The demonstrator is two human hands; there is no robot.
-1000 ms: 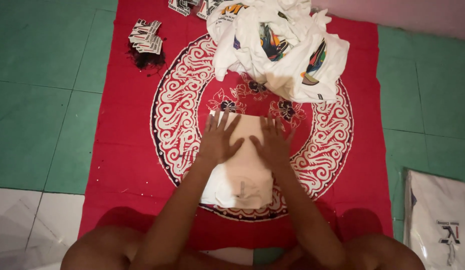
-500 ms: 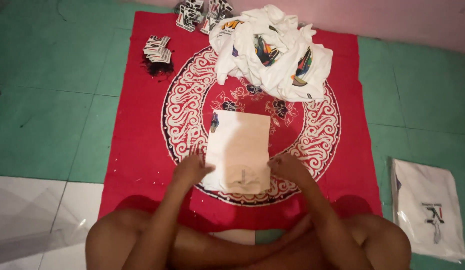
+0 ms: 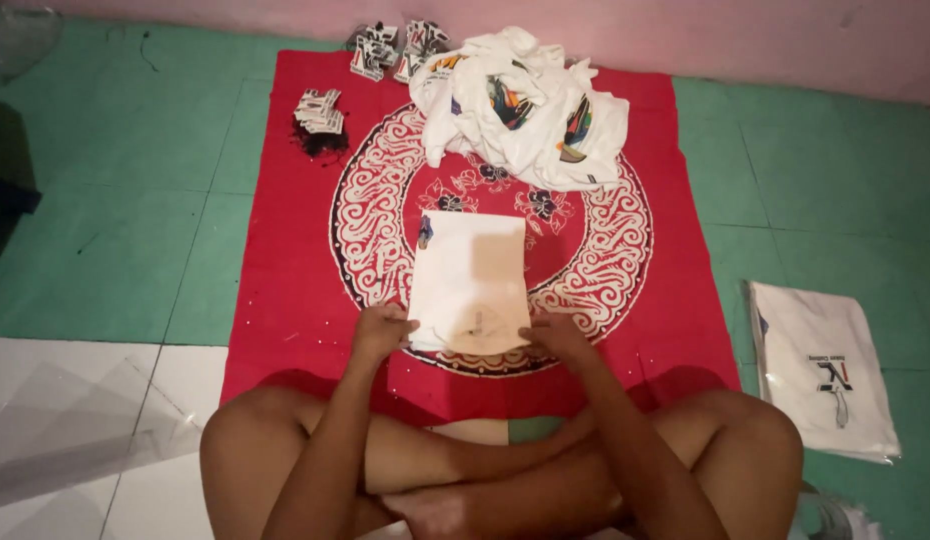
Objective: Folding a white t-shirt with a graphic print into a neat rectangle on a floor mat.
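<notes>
Change since earlier frames: both hands have drawn back from the middle of the folded garment (image 3: 472, 282) to its near corners; the garment now lies smoother and squarer, and the view takes in more of the floor.
Left floor: green tiles (image 3: 115, 200) meet white tiles (image 3: 95, 440) at the near left; clear plastic sheeting lies over the white part.
Tag bundles: three small clusters of card tags, one (image 3: 320, 110) on the cloth's far-left part, two (image 3: 375, 48) (image 3: 423, 38) at its far edge.
Red cloth (image 3: 285, 260): one, patterned with a white ring, spread flat on the floor.
Left hand (image 3: 380, 333): fingers curled together, pinching the near-left corner of the folded garment.
Folded garment: one, cream-white, a neat rectangle at the centre of the ring, just ahead of the crossed legs.
Right hand (image 3: 553, 337): fingers bent over the near-right corner, gripping it; how tightly cannot be told.
Loose pile (image 3: 520, 105): one heap of white printed shirts on the far side of the cloth, apart from the folded garment; number of shirts cannot be counted.
Bagged garment (image 3: 823, 365): one, white, in clear wrap, on the green tiles to the right, well apart from the cloth's centre.
</notes>
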